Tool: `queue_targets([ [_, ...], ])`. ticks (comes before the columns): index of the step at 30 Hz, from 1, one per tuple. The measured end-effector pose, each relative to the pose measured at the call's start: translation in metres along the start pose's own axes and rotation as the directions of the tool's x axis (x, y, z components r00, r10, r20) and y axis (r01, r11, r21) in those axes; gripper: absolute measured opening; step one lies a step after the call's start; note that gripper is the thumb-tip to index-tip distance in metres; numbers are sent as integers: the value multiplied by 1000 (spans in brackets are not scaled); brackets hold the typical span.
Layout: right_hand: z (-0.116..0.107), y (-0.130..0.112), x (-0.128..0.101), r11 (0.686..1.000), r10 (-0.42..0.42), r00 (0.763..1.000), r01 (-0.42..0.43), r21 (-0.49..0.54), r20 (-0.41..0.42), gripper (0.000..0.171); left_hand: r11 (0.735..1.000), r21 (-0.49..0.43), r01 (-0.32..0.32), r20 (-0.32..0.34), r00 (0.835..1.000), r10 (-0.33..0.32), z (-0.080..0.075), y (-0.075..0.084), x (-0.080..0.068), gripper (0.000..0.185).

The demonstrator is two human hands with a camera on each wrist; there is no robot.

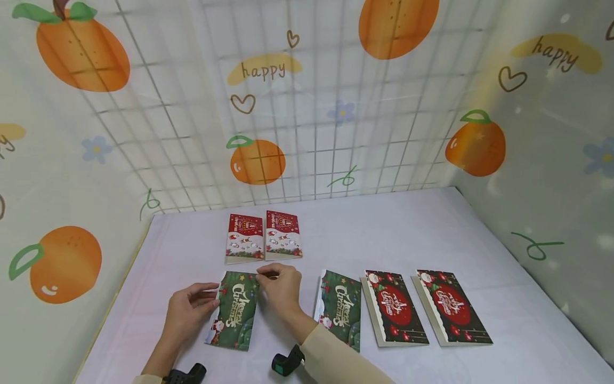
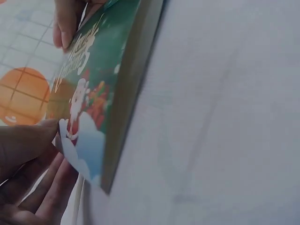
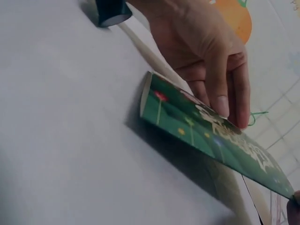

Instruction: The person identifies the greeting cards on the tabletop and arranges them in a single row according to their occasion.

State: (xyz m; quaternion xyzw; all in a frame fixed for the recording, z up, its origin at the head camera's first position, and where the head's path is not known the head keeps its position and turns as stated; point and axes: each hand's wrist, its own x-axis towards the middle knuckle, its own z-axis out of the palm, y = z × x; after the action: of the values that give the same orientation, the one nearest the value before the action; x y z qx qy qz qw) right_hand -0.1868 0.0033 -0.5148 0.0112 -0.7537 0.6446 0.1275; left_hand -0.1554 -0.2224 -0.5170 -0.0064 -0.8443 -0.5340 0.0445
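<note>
A green card with gold "Merry Christmas" lettering is held between two hands over the white surface. The left hand has it at the 9 o'clock edge — thumb on the printed face, other fingers behind, the edge pinched between them. The right hand pinches the corner at 1 o'clock, thumb and forefinger together on it, so the card spans the space between the two sets of fingers. It lies tilted, and the right wrist view shows its long edge raised above a dark shadow; whether any part rests on the surface I cannot tell.

From the held card, a red-and-white card lies at 12 o'clock and a matching red-and-white card at 1 o'clock, the pair side by side. At 3 o'clock, just past the right forearm, is a second green card, its lower part close to the beige sleeve. Farther out at 3 o'clock lie two dark cards with red circles — pale edges showing along their 9 o'clock sides. A curtain printed with oranges rises behind at 12 o'clock.
</note>
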Motion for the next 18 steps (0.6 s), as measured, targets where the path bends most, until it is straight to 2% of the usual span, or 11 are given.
queue_targets([
  [3, -1, -1, 3, 1000, 2, 1000, -3, -21, -25, 8, 999, -37, 23, 15, 1000, -22, 1, 0, -2, 38],
  [7, -3, -3, 5, 999, -6, 999, 4, -42, -53, 8, 999, -53, 3, 12, 1000, -2, 4, 1, -1, 37],
  [13, -6, -2, 5, 999, 15, 998, -17, -33, -63, 7, 998, -53, -36, -29, 999, 34, 8, -1, 1, 36],
  [18, -8, -3, 4, 999, 50, 997, -51, -8, -64, 7, 992, -123, -38, -56, 998, 32, 6, 0, 4, 32],
])
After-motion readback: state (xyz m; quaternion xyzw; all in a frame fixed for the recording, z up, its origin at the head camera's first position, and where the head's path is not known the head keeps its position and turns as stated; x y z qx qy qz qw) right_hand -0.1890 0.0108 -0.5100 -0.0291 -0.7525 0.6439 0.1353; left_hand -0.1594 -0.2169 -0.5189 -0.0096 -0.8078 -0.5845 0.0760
